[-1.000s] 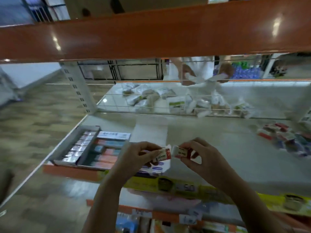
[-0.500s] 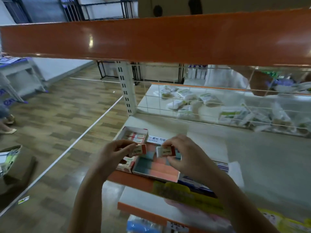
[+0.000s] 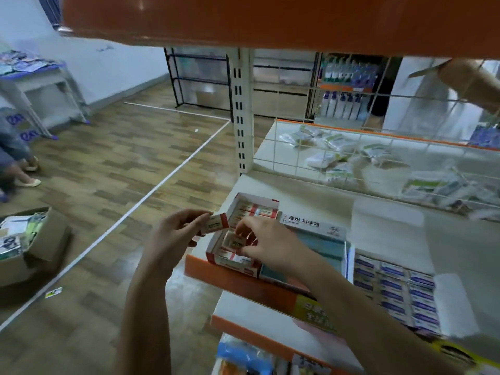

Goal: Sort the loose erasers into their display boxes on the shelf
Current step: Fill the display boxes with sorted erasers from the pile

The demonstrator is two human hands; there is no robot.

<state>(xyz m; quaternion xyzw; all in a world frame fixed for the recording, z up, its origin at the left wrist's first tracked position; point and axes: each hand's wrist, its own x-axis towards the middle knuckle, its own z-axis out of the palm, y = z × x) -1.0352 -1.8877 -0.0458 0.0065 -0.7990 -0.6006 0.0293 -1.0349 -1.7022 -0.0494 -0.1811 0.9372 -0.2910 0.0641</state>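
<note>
My left hand [image 3: 177, 234] pinches a red-and-white eraser [image 3: 215, 224] just left of the red display box [image 3: 266, 204] at the shelf's left end. My right hand [image 3: 266, 246] reaches into that box and pinches a second red-and-white eraser [image 3: 233, 241] down among the ones packed inside. To the right lie a teal display box [image 3: 328, 251] with a printed lid and a box of blue-labelled erasers [image 3: 393, 286].
The orange shelf edge [image 3: 243, 282] runs under my arms, and an orange shelf [image 3: 270, 20] hangs overhead. Behind a wire grid [image 3: 378, 147] lie bagged packets. A cardboard carton [image 3: 35, 247] sits on the wood floor at left. Someone's feet [image 3: 27, 174] show far left.
The view swung left and closer to the shelf end. My right hand moved down into the red box with its eraser; my left hand stays beside the box, still holding its eraser.
</note>
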